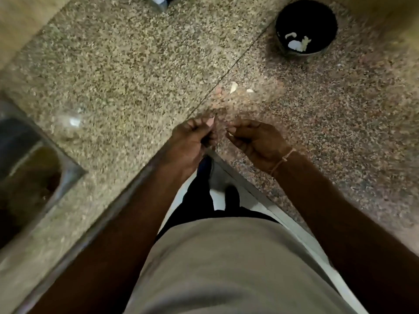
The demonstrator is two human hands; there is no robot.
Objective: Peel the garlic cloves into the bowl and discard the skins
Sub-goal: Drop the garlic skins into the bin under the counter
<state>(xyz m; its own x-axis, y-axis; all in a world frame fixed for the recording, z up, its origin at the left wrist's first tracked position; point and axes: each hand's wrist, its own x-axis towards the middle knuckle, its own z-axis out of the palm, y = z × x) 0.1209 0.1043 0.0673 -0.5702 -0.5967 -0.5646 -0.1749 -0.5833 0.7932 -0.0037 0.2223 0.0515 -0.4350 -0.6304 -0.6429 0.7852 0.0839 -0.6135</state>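
Observation:
The view is blurred by motion. My left hand is curled over the counter's corner and pinches a pale pinkish garlic clove at its fingertips. Just to its right, my right hand pinches a small whitish scrap of skin; the hands are a little apart. A clear glass bowl stands on the counter to the left with a pale piece inside. A black round container at the far right holds white skins. Two loose garlic pieces lie on the counter beyond my hands.
The speckled stone counter wraps round an inner corner where I stand. A steel sink is sunk in at the left edge. Something metallic pokes in at the top edge.

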